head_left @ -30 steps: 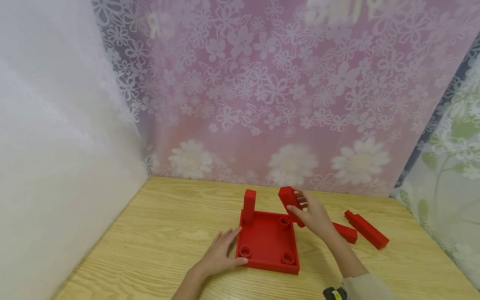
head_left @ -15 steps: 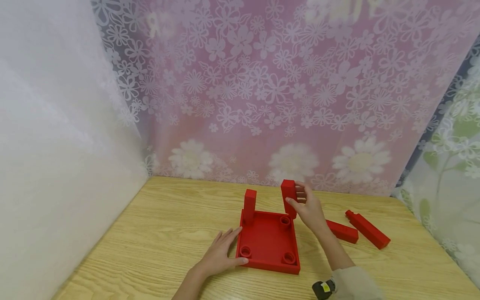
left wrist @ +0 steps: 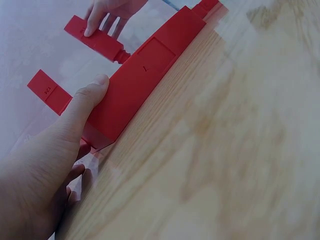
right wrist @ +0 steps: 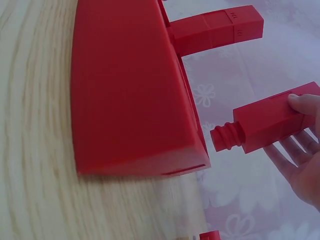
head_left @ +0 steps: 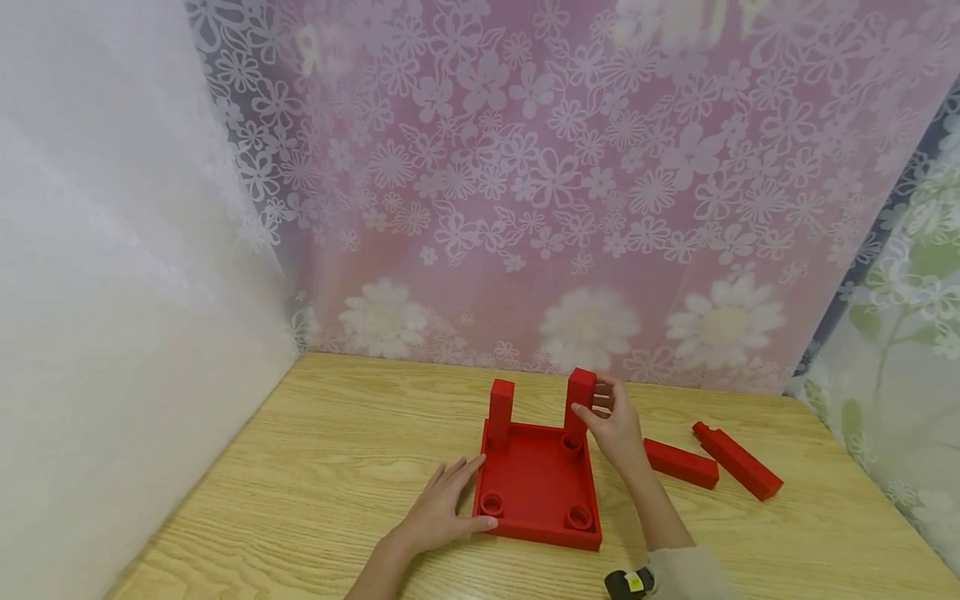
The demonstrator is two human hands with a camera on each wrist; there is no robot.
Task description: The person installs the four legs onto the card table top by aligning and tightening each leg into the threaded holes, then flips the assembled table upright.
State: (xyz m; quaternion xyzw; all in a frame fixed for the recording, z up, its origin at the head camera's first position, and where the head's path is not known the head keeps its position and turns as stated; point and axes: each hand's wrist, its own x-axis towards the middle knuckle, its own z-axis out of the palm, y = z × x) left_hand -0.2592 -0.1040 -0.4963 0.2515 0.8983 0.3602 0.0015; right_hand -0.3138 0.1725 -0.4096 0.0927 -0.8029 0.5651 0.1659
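A square red toy tabletop (head_left: pixel 534 479) lies underside up, with a raised rim and round corner sockets. My left hand (head_left: pixel 444 508) holds its near left corner, thumb on the front side and fingers along the left side. One red table leg (head_left: pixel 500 412) stands upright at the far left corner. My right hand (head_left: pixel 617 423) pinches a second leg (right wrist: pixel 275 117) between thumb and fingers. That leg is upright over the far right socket (head_left: pixel 571 445), and its threaded end (right wrist: pixel 227 136) points at the tabletop, still showing outside the socket in the right wrist view.
Two more red legs, a nearer one (head_left: pixel 681 463) and a farther one (head_left: pixel 737 460), lie on the wooden table (head_left: pixel 360 433) at the right. Sockets at the near left (head_left: pixel 492 504) and near right (head_left: pixel 578 517) have no leg. A flowered curtain (head_left: pixel 555 208) hangs behind.
My right hand has swung the leg from tilted to upright, raised it, then lowered it over the far right socket. My left hand and the tabletop have stayed in place.
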